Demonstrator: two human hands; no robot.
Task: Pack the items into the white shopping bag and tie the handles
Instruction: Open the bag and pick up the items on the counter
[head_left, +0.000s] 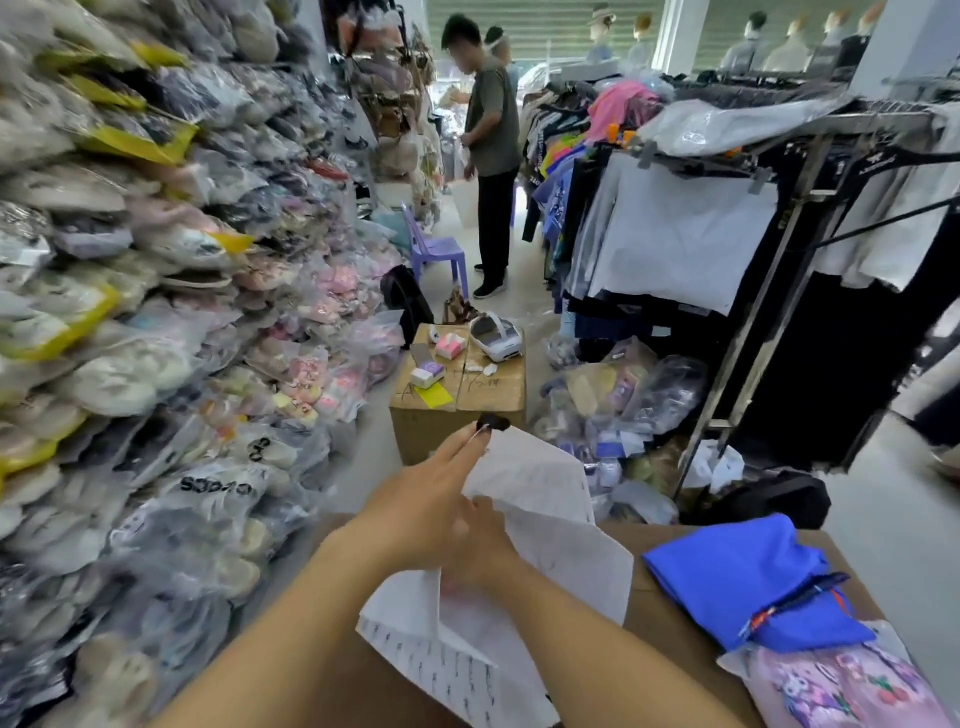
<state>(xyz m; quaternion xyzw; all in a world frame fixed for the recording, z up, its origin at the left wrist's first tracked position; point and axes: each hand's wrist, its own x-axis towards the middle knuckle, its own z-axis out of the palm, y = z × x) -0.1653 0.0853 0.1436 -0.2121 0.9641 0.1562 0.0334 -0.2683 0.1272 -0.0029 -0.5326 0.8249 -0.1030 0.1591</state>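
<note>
The white shopping bag (550, 525) is held up over a cardboard box top (660, 597) right in front of me; its lower part, printed with small dark marks, lies crumpled on the box. My left hand (431, 499) grips the bag's upper left edge, fingers stretched upward along it. Partly hidden behind the left hand, my right hand (485, 540) pinches the bag near its middle. A folded blue garment (727, 577) with a pen (800, 597) on it lies to the right on the box. In front of it sits a pink cartoon-print item in clear wrap (841, 686).
A tall wall of bagged slippers (156, 312) fills the left. Ahead stands a second cardboard box (457, 400) carrying tissue packs and a white headset. A clothes rack (779, 208) and loose bags crowd the right. A person (491, 156) stands in the aisle by a purple chair (436, 249).
</note>
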